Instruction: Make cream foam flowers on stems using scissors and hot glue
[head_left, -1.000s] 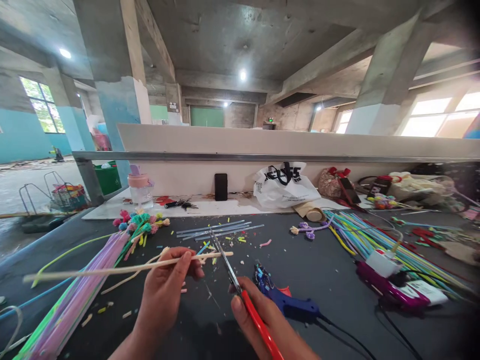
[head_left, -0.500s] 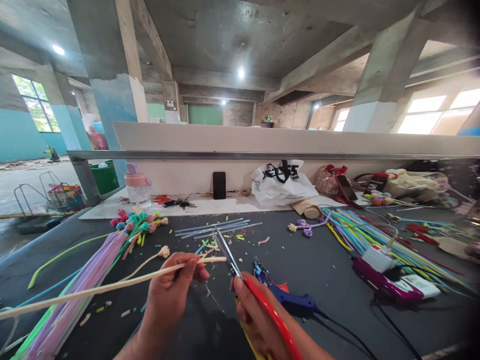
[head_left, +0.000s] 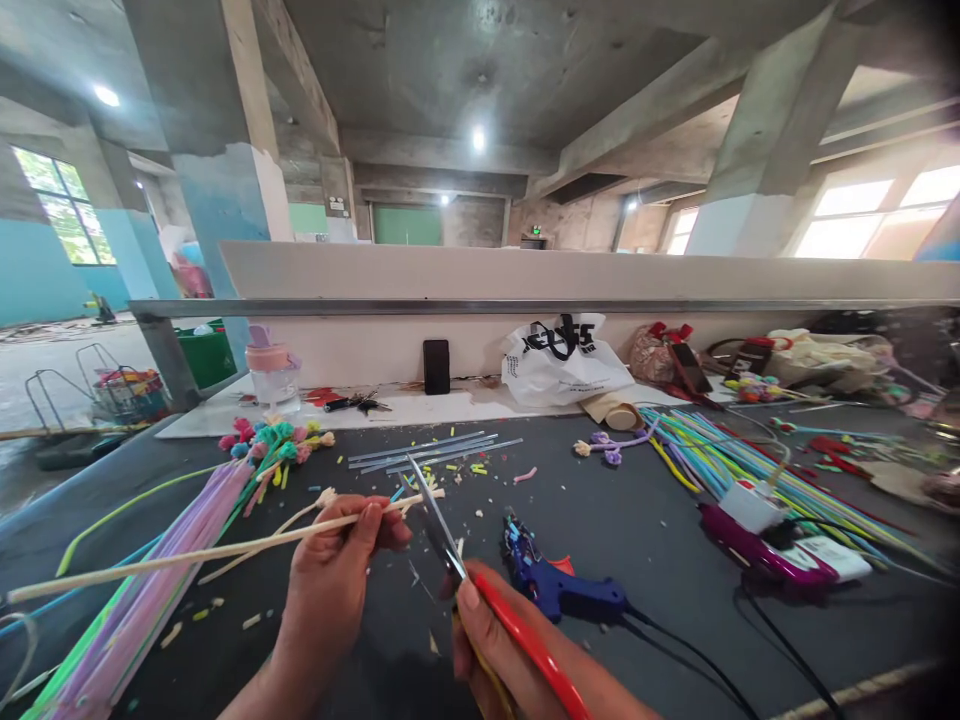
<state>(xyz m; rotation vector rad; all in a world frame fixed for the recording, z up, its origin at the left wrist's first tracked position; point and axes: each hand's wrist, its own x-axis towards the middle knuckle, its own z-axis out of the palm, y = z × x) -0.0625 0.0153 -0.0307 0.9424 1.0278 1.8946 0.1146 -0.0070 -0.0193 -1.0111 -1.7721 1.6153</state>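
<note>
My left hand (head_left: 341,560) pinches a long cream cord (head_left: 225,550) near its right end; the rest stretches out to the left. In my right hand (head_left: 517,640) is a pair of scissors (head_left: 442,520) with red handles, fingers wrapped round the grips. The parted blades point up and left, with the cord's short end lying between or across them. Behind my left hand, a second cream cord with a knotted tip (head_left: 325,497) rests on the dark table. A blue glue gun (head_left: 559,585) lies just right of the scissors.
Clear glue sticks (head_left: 435,452) and coloured scraps are scattered ahead. Left is a bundle of pastel cords (head_left: 172,560) with knotted ends; right, more coloured cords (head_left: 720,460) beside a purple power strip (head_left: 780,550). A phone (head_left: 436,367), bottle (head_left: 272,370) and white bag (head_left: 562,365) stand behind.
The scissor blades have shifted left, further along the cord's end. The cord has slid or moved left and up slightly with my left hand, and its far end now shows.
</note>
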